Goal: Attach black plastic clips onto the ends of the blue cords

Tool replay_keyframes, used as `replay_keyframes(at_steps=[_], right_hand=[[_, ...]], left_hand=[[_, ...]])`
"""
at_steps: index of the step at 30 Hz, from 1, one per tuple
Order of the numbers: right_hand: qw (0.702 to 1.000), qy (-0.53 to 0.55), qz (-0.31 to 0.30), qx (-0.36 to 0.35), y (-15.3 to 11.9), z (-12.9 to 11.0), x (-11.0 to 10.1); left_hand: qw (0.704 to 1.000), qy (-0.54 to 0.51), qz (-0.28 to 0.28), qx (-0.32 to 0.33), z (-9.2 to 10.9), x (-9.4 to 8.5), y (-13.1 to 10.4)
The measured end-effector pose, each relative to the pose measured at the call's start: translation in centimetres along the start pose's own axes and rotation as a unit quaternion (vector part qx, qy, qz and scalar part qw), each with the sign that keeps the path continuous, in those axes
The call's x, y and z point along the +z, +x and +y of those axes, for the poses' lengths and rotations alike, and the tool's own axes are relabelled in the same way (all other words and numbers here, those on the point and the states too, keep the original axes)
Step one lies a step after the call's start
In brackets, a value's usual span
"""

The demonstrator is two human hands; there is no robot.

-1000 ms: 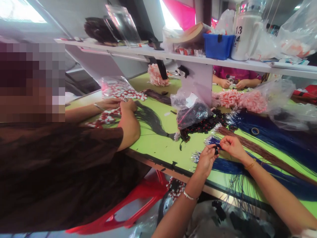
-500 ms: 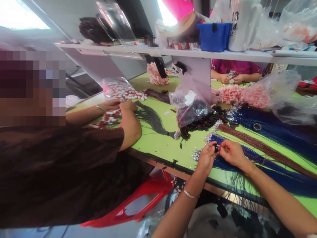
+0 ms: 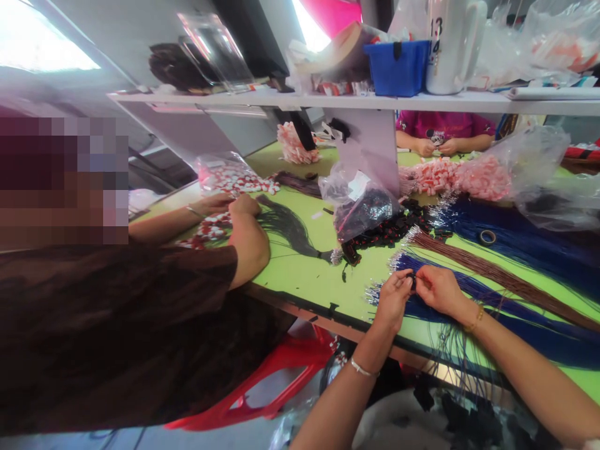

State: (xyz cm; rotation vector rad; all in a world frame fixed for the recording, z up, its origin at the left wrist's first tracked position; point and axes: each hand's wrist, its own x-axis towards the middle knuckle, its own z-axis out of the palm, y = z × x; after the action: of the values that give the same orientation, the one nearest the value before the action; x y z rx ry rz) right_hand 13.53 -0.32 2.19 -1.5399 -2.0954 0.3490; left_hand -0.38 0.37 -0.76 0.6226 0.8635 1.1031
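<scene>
At the near right of the green table (image 3: 304,281), the left hand (image 3: 394,297) pinches a small black piece (image 3: 411,280) between thumb and fingers. The right hand (image 3: 438,289) is closed, its fingertips drawn together at the right side of the piece; whether they grip the piece or a cord, cannot tell. The piece appears to be a small plastic tag, though the fingers cover much of it.

Around the hands: blue cords (image 3: 529,334) with silvery ends lie beneath and to the right. Beyond them, brown cords (image 3: 497,269) run from near the middle toward the right edge. A tape roll (image 3: 487,237) rests farther off on more blue cords. Left of these, a heap of black pieces (image 3: 389,231) lies against a clear bag (image 3: 359,206).

At left, a co-worker (image 3: 94,325) in dark clothing reaches over the table, hands near red-and-white pieces (image 3: 210,231). Far side: a blue bin (image 3: 398,72) stands on the shelf (image 3: 281,100).
</scene>
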Motion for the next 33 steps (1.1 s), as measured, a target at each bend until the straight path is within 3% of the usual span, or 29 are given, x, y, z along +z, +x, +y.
replay_keyframes(at_steps=[3,10,13,15,16,17,19,20,22,23,25,26,28,30,31,33], right_hand=[[0.999,0.034,-0.012,0.007,-0.1,0.0,-0.1],[0.999,0.02,-0.017,0.02,0.2,-0.1,-0.2],[0.989,0.119,-0.08,0.039,0.7,0.9,-2.4],[0.977,0.164,-0.119,0.066,1.0,1.8,-4.2],[0.975,0.165,-0.128,0.077,1.1,2.2,-5.0],[0.976,0.154,-0.132,0.084,1.2,2.4,-5.5],[0.982,0.119,-0.128,0.073,1.1,2.6,-5.8],[0.984,0.105,-0.13,0.06,1.0,2.5,-5.5],[0.985,0.085,-0.149,0.035,0.7,2.0,-4.3],[0.984,0.071,-0.159,0.027,0.5,1.7,-3.5],[0.985,0.034,-0.165,0.029,0.2,1.2,-1.9],[0.986,0.018,-0.162,0.036,0.0,1.0,-1.3],[0.986,0.005,-0.16,0.049,-0.2,0.8,-0.4],[0.984,0.008,-0.167,0.054,-0.2,0.7,0.0],[0.984,0.007,-0.171,0.053,-0.2,0.6,0.0],[0.983,-0.005,-0.178,0.049,-0.1,0.4,0.0]], left_hand=[[1.0,-0.03,0.003,-0.007,0.1,0.1,0.0],[1.0,0.006,0.012,0.0,0.1,0.5,0.2],[0.993,0.062,0.03,0.097,0.5,0.8,-2.0],[0.971,0.148,-0.003,0.185,0.8,1.1,-4.8],[0.951,0.207,-0.069,0.218,0.8,1.2,-6.4],[0.919,0.261,-0.173,0.239,0.7,1.3,-7.9],[0.803,0.352,-0.413,0.247,-0.1,1.6,-10.4],[0.738,0.379,-0.497,0.255,-0.8,1.8,-11.3],[0.638,0.414,-0.587,0.275,-2.2,1.9,-12.3],[0.615,0.423,-0.599,0.289,-2.8,1.9,-12.5],[0.621,0.424,-0.586,0.302,-3.2,1.5,-12.2],[0.648,0.418,-0.562,0.298,-2.8,1.1,-11.8],[0.738,0.401,-0.463,0.281,-0.9,0.0,-9.9],[0.835,0.394,-0.269,0.275,1.9,-1.8,-6.7],[0.851,0.413,-0.152,0.286,3.4,-2.9,-4.7],[0.816,0.484,0.03,0.315,6.1,-5.1,-0.5]])
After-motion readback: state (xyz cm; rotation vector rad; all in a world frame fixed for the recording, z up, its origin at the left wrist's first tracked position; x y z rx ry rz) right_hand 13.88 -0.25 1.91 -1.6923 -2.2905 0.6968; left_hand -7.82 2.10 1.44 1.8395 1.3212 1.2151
